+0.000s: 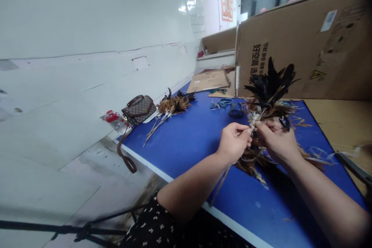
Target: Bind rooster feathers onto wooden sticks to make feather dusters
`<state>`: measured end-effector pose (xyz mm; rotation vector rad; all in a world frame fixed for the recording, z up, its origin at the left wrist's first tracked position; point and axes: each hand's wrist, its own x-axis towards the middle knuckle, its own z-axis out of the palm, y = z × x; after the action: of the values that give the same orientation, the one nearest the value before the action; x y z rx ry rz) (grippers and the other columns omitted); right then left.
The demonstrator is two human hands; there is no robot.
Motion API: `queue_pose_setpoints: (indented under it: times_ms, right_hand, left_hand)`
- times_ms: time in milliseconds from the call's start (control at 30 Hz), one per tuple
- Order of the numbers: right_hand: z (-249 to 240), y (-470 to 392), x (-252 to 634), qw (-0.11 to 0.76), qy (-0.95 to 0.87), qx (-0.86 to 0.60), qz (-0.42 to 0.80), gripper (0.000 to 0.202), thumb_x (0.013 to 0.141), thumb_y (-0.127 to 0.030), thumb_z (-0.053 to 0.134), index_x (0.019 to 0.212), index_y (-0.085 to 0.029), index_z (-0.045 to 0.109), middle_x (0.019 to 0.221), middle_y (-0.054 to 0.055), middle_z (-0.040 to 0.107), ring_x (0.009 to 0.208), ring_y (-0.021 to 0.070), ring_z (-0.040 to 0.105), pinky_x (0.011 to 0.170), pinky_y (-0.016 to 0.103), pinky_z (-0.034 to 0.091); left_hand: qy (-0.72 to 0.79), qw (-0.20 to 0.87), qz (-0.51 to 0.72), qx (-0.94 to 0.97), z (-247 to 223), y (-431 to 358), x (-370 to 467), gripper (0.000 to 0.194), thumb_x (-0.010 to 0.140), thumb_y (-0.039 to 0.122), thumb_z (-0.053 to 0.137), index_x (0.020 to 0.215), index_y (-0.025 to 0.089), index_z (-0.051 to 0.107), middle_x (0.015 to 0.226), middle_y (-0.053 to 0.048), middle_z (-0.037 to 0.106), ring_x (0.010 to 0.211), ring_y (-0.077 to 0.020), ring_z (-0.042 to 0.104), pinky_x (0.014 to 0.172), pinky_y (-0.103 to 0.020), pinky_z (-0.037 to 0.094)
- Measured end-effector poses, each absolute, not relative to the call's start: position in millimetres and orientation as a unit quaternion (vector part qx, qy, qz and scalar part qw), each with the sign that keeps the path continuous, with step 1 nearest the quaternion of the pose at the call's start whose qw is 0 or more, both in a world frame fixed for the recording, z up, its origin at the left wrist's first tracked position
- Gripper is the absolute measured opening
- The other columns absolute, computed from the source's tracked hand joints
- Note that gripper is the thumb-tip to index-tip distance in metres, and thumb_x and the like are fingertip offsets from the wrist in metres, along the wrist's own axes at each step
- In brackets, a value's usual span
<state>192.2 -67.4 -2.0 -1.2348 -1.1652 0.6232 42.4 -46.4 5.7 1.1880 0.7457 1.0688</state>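
Between my hands, above the blue tabletop (pixel 180 135), stands a bunch of feathers (pixel 270 89), black at the top and brown lower down, on thin sticks that come out below my left wrist. My left hand (pixel 235 139) pinches the pale binding at the base of the feathers. Close beside it, my right hand (pixel 276 137) is closed on the same bunch, thumb against the binding. Loose brown feathers (pixel 252 162) lie on the table under both hands. Whether a thread or ribbon is between the fingertips is too small to tell.
Finished-looking feather bunches on sticks (pixel 176 104) lie at the left, by a patterned handbag (pixel 141 110) and a red-capped bottle (pixel 116 120). Blue straps (pixel 222 103) and green-handled scissors (pixel 219 90) lie farther back. A large cardboard sheet (pixel 305 46) stands behind.
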Motion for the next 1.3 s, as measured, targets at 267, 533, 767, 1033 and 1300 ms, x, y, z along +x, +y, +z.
queue_pose_setpoints:
  times_ms: [267, 533, 767, 1033, 1300]
  right_hand:
    - [7, -75, 198, 0.609, -0.508, -0.515, 0.326, 0.05, 0.079, -0.059, 0.089, 0.06, -0.023, 0.06, 0.054, -0.001, 0.051, 0.05, 0.0133, 0.044, 0.046, 0.029, 0.037]
    - [11, -77, 201, 0.563, -0.569, -0.501, 0.327, 0.049, 0.084, -0.066, 0.083, 0.066, -0.022, 0.07, 0.054, -0.001, 0.052, 0.052, 0.0134, 0.044, 0.048, 0.029, 0.035]
    - [0, -74, 206, 0.575, -0.548, -0.492, 0.356, 0.048, 0.077, -0.068, 0.088, 0.086, -0.02, 0.083, 0.075, 0.004, 0.073, 0.06, 0.0145, 0.054, 0.052, 0.029, 0.041]
    - [2, -76, 207, 0.554, -0.566, -0.461, 0.4, 0.05, 0.077, -0.068, 0.089, 0.079, -0.018, 0.083, 0.07, 0.006, 0.071, 0.066, 0.0195, 0.063, 0.058, 0.031, 0.048]
    - [4, -78, 189, 0.544, -0.59, -0.447, 0.394, 0.05, 0.076, -0.066, 0.09, 0.077, -0.018, 0.079, 0.065, 0.002, 0.061, 0.065, 0.0158, 0.052, 0.058, 0.029, 0.041]
  left_hand:
    - [0.218, 0.79, 0.324, 0.472, 27, -45, 17, 0.051, 0.061, 0.045, 0.103, 0.077, 0.008, 0.071, 0.075, -0.006, 0.067, 0.062, -0.0087, 0.056, 0.055, -0.024, 0.041]
    - [0.248, 0.731, 0.396, 0.497, 23, -46, 18, 0.05, 0.063, 0.049, 0.1, 0.077, 0.009, 0.074, 0.064, -0.003, 0.066, 0.051, -0.0108, 0.058, 0.052, -0.03, 0.051]
    - [0.314, 0.659, 0.463, 0.503, 20, -58, 29, 0.047, 0.07, 0.049, 0.094, 0.084, 0.01, 0.073, 0.058, -0.001, 0.062, 0.045, -0.0129, 0.06, 0.047, -0.027, 0.049]
    - [0.288, 0.699, 0.473, 0.452, 14, -57, 31, 0.052, 0.073, 0.052, 0.094, 0.096, 0.013, 0.069, 0.078, -0.002, 0.069, 0.065, -0.012, 0.064, 0.064, -0.028, 0.053]
    - [0.219, 0.739, 0.435, 0.466, 18, -29, 20, 0.057, 0.06, 0.053, 0.103, 0.082, 0.011, 0.072, 0.073, -0.001, 0.067, 0.071, -0.01, 0.057, 0.075, -0.027, 0.045]
